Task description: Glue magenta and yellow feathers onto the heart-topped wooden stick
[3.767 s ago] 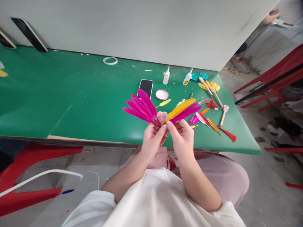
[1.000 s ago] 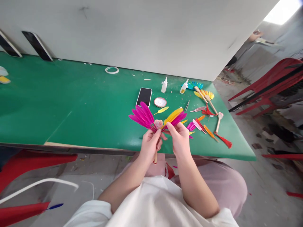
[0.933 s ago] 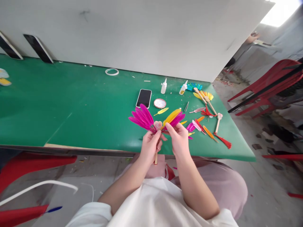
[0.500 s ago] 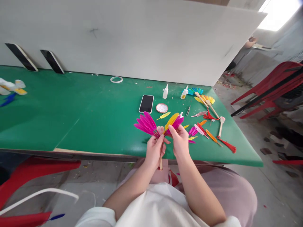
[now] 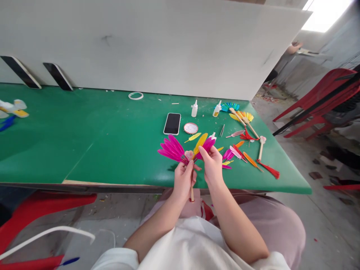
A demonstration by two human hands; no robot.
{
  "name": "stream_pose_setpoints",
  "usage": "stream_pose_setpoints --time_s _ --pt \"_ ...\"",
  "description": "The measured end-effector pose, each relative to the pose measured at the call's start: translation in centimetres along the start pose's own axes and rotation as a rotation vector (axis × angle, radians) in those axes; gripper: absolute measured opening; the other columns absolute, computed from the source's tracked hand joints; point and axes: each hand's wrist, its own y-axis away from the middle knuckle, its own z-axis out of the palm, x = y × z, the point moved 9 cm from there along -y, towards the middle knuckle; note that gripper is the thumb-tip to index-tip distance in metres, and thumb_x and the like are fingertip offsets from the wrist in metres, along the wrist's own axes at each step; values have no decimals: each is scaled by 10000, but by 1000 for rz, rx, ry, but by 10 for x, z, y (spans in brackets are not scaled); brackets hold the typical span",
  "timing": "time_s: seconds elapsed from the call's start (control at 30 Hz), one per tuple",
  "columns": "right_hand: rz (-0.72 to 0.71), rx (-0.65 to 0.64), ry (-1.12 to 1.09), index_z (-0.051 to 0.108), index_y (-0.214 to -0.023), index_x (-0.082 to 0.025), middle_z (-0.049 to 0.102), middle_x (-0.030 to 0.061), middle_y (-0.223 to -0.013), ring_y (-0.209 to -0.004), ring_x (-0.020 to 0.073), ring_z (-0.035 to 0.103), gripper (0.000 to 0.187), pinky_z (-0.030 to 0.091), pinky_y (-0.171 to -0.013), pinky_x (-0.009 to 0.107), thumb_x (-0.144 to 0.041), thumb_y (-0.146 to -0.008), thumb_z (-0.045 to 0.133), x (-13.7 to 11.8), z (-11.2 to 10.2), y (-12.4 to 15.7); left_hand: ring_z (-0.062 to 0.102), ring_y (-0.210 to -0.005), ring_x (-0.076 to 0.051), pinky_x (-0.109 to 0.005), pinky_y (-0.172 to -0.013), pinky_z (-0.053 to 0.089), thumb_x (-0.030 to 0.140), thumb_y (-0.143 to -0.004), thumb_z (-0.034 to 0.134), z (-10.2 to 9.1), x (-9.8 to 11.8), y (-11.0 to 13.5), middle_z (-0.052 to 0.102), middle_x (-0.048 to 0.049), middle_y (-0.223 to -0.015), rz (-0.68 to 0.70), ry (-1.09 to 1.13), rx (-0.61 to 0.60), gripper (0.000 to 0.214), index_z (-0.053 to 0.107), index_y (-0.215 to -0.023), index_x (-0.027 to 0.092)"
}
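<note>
My left hand (image 5: 182,176) is closed round the wooden handle (image 5: 192,193) of a feather fan, just over the table's front edge. Magenta feathers (image 5: 172,149) spread out on the fan's left side, and a pale pinkish heart-shaped piece (image 5: 189,155) sits at its centre. Between thumb and fingers, my right hand (image 5: 212,163) pinches a yellow feather (image 5: 201,143) upright at the fan's right side. Behind it more magenta feather (image 5: 209,144) shows, partly covered by my fingers. The base of the yellow feather is close to the heart; whether it touches I cannot tell.
On the green table (image 5: 112,142) lie a phone (image 5: 172,123), a round dish (image 5: 191,128), tweezers (image 5: 222,130) and loose feathers (image 5: 250,160). Glue bottles (image 5: 194,108) stand behind. Finished-looking fans (image 5: 247,119) and a tasselled handle (image 5: 261,148) lie at right. A white board (image 5: 157,48) closes the back.
The view has shifted slightly. Both hands keep nearly the same hold on the fan and the yellow feather.
</note>
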Motion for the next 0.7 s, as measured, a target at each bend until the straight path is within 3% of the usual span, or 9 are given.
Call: stream_pose_setpoints --time_s 0.47,0.7 --pt "123 -5 -134 671 -724 -172 662 -7 -702 -633 108 569 204 454 -618 236 -348 -630 713 15 -4 -5 346 -325 -27 -135 -277 246 430 -756 603 -6 -2 -3 554 36 -538 65 -77 -2 311 494 -671 152" --pt "116 -4 -119 628 -886 -198 646 6 -842 -733 126 588 270 490 -633 250 -401 -709 640 16 -7 8 407 -361 -57 -160 -319 308 455 -742 605 -10 10 -4 537 21 -498 124 -119 18 339 524 -632 145"
